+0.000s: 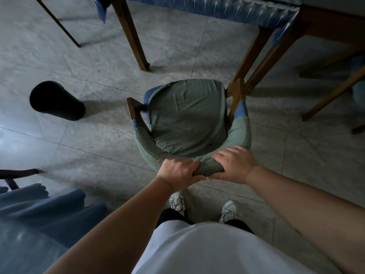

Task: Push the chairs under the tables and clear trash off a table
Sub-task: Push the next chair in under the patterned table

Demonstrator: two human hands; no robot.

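Observation:
A wooden armchair point(187, 119) with a green checked cover on its seat and curved backrest stands on the tiled floor in the middle of the head view. My left hand point(177, 173) grips the top of the backrest from the left, thumb underneath. My right hand point(235, 165) grips the same rail from the right, fingers over the top. The chair's front faces a table point(207, 6) with a blue patterned cloth at the top of the view. The seat lies short of the table edge, near its right wooden leg point(254, 54).
A black cylindrical bin point(55, 100) stands on the floor to the chair's left. A second table's legs point(327, 95) slant at the right. Blue fabric point(39, 212) and a dark chair arm point(17, 173) sit at lower left. My feet stand just behind the chair.

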